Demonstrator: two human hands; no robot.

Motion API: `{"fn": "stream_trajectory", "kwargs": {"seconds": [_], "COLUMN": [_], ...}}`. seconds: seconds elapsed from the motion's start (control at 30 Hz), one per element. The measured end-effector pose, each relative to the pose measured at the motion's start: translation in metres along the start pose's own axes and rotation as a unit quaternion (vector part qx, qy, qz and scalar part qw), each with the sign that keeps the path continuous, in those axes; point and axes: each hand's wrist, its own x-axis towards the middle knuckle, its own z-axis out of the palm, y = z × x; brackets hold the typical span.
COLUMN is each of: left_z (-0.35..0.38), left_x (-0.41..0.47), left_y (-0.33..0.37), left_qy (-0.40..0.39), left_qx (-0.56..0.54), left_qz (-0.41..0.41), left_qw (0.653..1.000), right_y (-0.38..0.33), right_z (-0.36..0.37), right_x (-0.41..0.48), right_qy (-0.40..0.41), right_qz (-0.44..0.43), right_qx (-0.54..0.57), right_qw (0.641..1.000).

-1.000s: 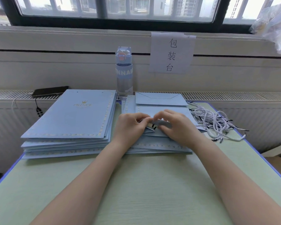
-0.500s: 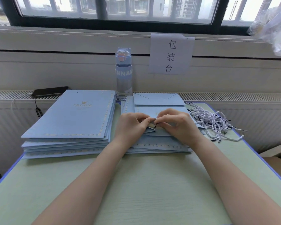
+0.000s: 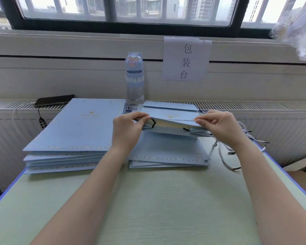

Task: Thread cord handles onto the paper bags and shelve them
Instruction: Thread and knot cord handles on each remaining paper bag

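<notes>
A light blue paper bag (image 3: 173, 128) is lifted by its open top edge above the right stack of flat bags (image 3: 168, 154). A white twisted cord (image 3: 177, 120) runs taut along that edge. My left hand (image 3: 129, 131) pinches the bag's left corner where a black cord tip shows. My right hand (image 3: 221, 128) pinches the cord at the right corner. A second black tip pokes out near the middle of the bag's mouth. Loose white cords with black tips (image 3: 237, 147) lie at the right of the stack.
A taller stack of flat blue bags (image 3: 72, 135) fills the left of the green table (image 3: 148, 206). A water bottle (image 3: 135, 80) stands behind, a phone (image 3: 54, 100) lies on the radiator ledge, and a paper sign (image 3: 185, 59) hangs on the wall.
My hands have moved apart from the middle of the bag to its two top corners, and the bag's top edge has risen with the cord stretched along it.
</notes>
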Motion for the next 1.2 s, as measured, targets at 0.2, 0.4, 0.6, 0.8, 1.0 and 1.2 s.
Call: {"fn": "stream_trajectory", "kwargs": {"seconds": [0.2,0.4,0.6,0.8,1.0,1.2], "left_z": [-0.002,-0.005,-0.004,0.004,0.031,0.037], "left_x": [0.003,0.006,0.006,-0.005,-0.017,-0.016], "left_y": [-0.002,-0.003,-0.005,-0.004,-0.019,-0.027], "left_qy": [0.028,0.092,0.112,0.124,-0.148,-0.148], "left_qx": [0.003,-0.016,-0.009,0.108,0.170,0.167], "left_qz": [-0.016,-0.078,-0.076,0.116,0.254,0.252], "left_qw": [0.999,0.993,0.991,0.980,0.941,0.941], "right_y": [0.018,0.039,0.031,0.013,-0.002,-0.008], "right_z": [-0.019,-0.038,-0.042,-0.023,0.009,0.024], "right_x": [0.002,-0.004,-0.006,0.002,0.003,0.002], "right_qy": [0.099,0.157,0.191,0.148,0.009,-0.069], "right_qz": [0.047,0.081,0.148,0.175,0.224,0.270], "right_qx": [-0.014,-0.112,-0.115,-0.003,-0.003,0.123], "right_qw": [0.994,0.978,0.964,0.973,0.974,0.952]}}
